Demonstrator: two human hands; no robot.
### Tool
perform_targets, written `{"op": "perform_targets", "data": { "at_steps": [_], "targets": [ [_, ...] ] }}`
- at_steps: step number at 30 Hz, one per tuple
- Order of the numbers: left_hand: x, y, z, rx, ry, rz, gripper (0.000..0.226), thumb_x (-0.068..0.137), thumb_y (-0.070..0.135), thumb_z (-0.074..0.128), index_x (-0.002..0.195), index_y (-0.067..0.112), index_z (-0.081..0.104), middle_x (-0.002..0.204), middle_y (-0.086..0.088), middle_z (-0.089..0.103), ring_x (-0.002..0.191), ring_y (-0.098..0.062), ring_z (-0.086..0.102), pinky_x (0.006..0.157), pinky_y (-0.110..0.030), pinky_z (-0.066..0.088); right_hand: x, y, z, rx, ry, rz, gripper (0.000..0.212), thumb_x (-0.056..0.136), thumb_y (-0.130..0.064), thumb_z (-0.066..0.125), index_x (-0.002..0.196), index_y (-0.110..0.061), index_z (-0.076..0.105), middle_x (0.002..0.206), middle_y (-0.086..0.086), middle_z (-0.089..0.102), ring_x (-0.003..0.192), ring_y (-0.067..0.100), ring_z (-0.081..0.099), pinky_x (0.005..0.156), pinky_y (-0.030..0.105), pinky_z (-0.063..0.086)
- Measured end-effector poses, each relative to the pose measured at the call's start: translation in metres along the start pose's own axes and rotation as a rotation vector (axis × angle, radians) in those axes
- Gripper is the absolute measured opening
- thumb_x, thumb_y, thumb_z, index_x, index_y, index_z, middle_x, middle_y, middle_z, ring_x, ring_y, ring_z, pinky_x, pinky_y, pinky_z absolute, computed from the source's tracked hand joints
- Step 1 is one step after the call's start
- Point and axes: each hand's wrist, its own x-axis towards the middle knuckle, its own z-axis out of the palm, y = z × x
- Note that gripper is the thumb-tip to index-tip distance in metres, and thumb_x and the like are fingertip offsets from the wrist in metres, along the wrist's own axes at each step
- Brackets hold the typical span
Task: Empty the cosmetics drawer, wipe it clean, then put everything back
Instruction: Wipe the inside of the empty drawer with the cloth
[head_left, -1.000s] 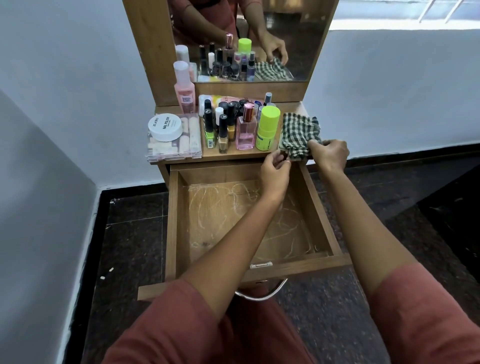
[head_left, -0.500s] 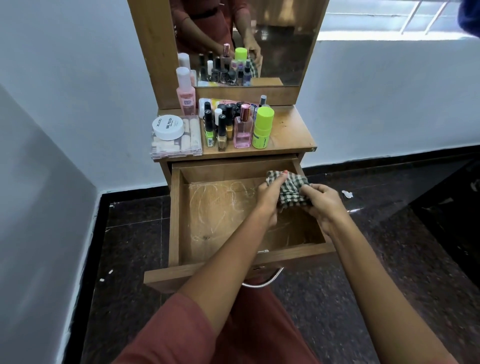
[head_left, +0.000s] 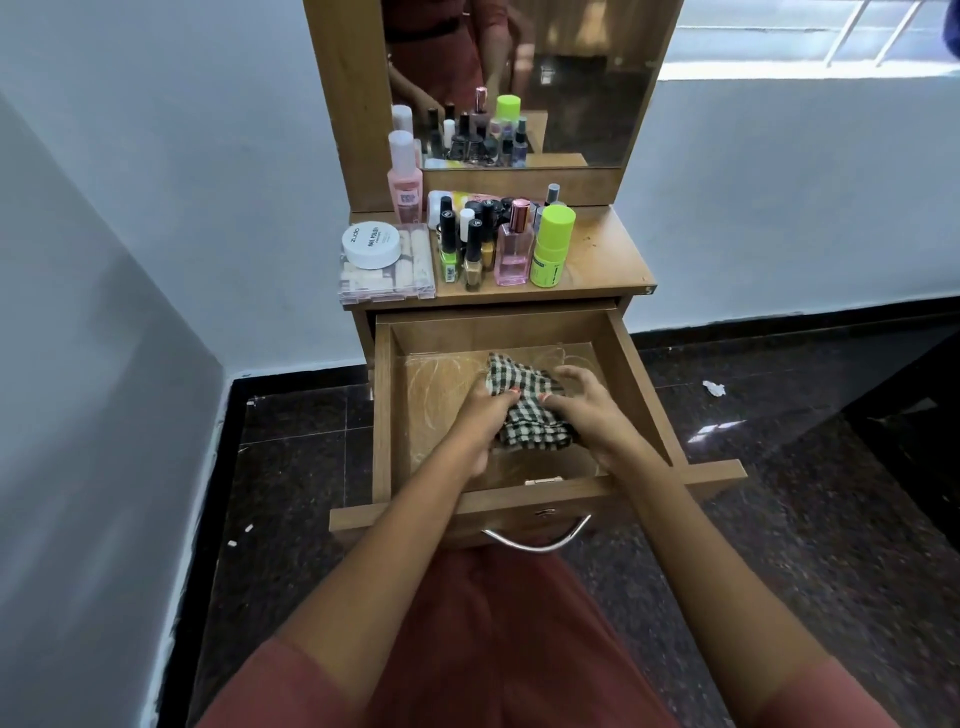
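The left hand (head_left: 480, 415) and right hand (head_left: 587, 410) cover the near part of the checked cloth (head_left: 524, 400), and together they hide the drawer (head_left: 383, 415) floor beneath them. The forearms cross the drawer's near wall and block part of it. On the tabletop (head_left: 608, 260), the far bottles (head_left: 488, 205) stand behind nearer ones, so only their caps show. Labels on the green bottle (head_left: 551, 249) and the pink bottle (head_left: 405, 182) are too small to read. The mirror (head_left: 571, 78) is cut off by the top edge. The sleeves run off the bottom edge.
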Motion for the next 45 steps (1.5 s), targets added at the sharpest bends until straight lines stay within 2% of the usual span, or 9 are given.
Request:
{"op": "perform_targets", "data": {
  "at_steps": [4,9,13,19,23,26,32,38,45],
  "targets": [
    [0.003,-0.002,-0.026,0.159,0.104,0.035,0.038,0.092,0.008,0.048,0.130,0.010,0.041,0.122,-0.012,0.056,0.094,-0.020,0.057,0.056,-0.022,0.048,0.011,-0.001,0.030,-0.251,-0.026,-0.095,0.039,0.085,-0.001,0.057,0.123,-0.008,0.054,0.131,0.015,0.052,0.111,0.026,0.056,0.091,0.034,0.051],
    [0.003,-0.001,-0.049,0.294,0.230,0.139,0.034,0.090,0.000,0.047,0.123,0.005,0.047,0.095,-0.005,0.061,0.067,-0.011,0.054,0.057,-0.023,0.044,0.025,0.001,0.042,-0.511,-0.072,-0.119,0.051,0.081,0.006,0.059,0.128,-0.010,0.046,0.130,0.016,0.050,0.114,0.028,0.054,0.095,0.041,0.050],
    [0.002,0.007,-0.063,0.532,0.411,0.404,0.023,0.091,0.000,0.047,0.111,0.001,0.057,0.105,-0.015,0.064,0.064,-0.004,0.049,0.057,-0.011,0.043,0.033,0.003,0.042,-0.747,-0.135,-0.098,0.055,0.082,0.000,0.059,0.132,-0.016,0.041,0.138,0.015,0.037,0.124,0.029,0.045,0.101,0.036,0.045],
    [0.015,0.005,-0.092,0.824,0.563,0.623,0.041,0.087,0.001,0.052,0.127,0.004,0.048,0.132,-0.012,0.049,0.125,-0.022,0.045,0.109,-0.032,0.036,0.033,0.003,0.052,-1.131,-0.010,-0.171,0.064,0.084,-0.025,0.061,0.139,-0.015,0.030,0.149,0.020,0.016,0.135,0.038,0.026,0.112,0.048,0.028],
    [0.024,-0.004,-0.102,0.964,0.500,0.492,0.056,0.093,0.010,0.045,0.144,0.006,0.021,0.152,-0.012,0.022,0.142,-0.023,0.017,0.118,-0.034,0.017,0.035,0.005,0.073,-1.217,-0.181,-0.229,0.086,0.088,-0.045,0.052,0.146,-0.009,0.002,0.155,0.016,-0.011,0.144,0.033,-0.006,0.119,0.045,0.006],
    [0.025,-0.008,-0.101,0.963,0.451,0.406,0.055,0.098,0.016,0.036,0.146,0.010,0.011,0.156,-0.007,0.010,0.144,-0.021,0.012,0.117,-0.036,0.021,0.039,0.013,0.082,-1.302,-0.298,-0.176,0.093,0.089,-0.050,0.046,0.144,-0.005,-0.016,0.152,0.013,-0.024,0.142,0.029,-0.020,0.117,0.042,-0.006],
    [0.022,-0.014,-0.100,0.961,0.469,0.375,0.051,0.099,0.015,0.028,0.147,0.015,0.009,0.157,-0.002,0.005,0.141,-0.023,0.023,0.106,-0.040,0.036,0.047,0.019,0.062,-1.278,-0.354,-0.171,0.079,0.095,-0.045,0.033,0.143,-0.009,-0.018,0.152,0.009,-0.025,0.142,0.026,-0.020,0.119,0.042,-0.006],
    [0.028,-0.022,-0.101,1.038,0.515,0.419,0.049,0.100,0.012,0.027,0.146,0.010,0.010,0.155,-0.009,0.009,0.144,-0.021,0.009,0.119,-0.034,0.012,0.069,0.020,0.014,-1.225,-0.263,-0.134,0.067,0.099,-0.034,0.026,0.144,-0.005,-0.015,0.153,0.011,-0.021,0.142,0.028,-0.018,0.119,0.039,-0.004],
    [0.030,-0.024,-0.100,1.036,0.529,0.444,0.049,0.099,0.010,0.026,0.145,0.007,0.010,0.155,-0.011,0.010,0.144,-0.021,0.009,0.119,-0.033,0.009,0.085,0.025,-0.007,-0.946,0.064,-0.166,0.055,0.098,-0.019,0.031,0.147,-0.008,0.009,0.156,0.010,0.001,0.145,0.028,0.005,0.119,0.038,0.012]
  ]
}}
